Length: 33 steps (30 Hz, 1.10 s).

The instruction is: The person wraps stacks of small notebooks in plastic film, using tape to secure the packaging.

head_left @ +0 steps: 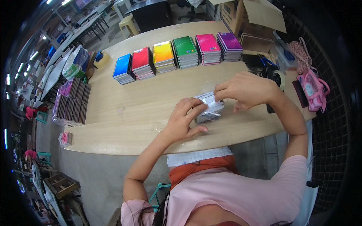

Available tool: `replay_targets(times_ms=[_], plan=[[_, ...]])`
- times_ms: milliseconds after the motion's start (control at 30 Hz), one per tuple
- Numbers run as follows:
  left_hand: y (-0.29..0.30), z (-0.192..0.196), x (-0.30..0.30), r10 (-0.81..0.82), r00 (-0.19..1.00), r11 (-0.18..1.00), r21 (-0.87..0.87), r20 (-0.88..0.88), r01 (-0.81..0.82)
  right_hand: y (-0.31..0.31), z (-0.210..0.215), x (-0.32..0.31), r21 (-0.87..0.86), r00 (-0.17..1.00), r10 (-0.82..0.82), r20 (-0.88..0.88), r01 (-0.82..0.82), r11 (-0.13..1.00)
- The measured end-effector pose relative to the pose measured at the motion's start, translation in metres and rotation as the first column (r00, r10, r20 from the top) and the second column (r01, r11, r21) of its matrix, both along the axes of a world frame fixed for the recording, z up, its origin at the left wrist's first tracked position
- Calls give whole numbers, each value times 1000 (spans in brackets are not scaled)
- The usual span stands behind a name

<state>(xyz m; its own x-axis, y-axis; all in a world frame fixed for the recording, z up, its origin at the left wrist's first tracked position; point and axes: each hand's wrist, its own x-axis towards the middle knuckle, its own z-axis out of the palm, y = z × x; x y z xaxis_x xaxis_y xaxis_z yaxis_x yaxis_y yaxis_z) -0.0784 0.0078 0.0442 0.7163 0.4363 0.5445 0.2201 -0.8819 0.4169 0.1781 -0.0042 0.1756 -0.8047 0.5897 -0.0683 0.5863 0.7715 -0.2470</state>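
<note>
Table (124, 101) is filling mid-frame, notebooks (184, 46) lining its upper part. Right hand (249, 88) is curling right of centre; whether it is pinching anything, I cannot tell. Left hand (183, 118) is lying loosely spread at centre, fingertips touching a small stack (208, 99) just right of centre. Clear film (216, 115) is covering that stack; steadying with the left while smoothing creases should help.

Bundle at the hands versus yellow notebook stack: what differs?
The bundle has clear plastic around it; the yellow notebook stack shows none. The bundle's top looks whitish; the stack's, yellow. The left hand touches the bundle; no hand touches the stack. Both are on the table.
</note>
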Motion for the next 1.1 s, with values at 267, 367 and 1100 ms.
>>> replay_targets(times_ms=[267,367,1100], plan=[[24,9,-6,-152,976,988,15,-154,156,30,-16,10,16,973,38,226,-43,999],[26,11,-9,-166,959,982,48,-230,181,33,-20,5,33,995,58,83,-61,998],[34,25,-6,-213,878,964,56,-429,261,46,-18,-10,-135,995,96,-12,-96,986]])
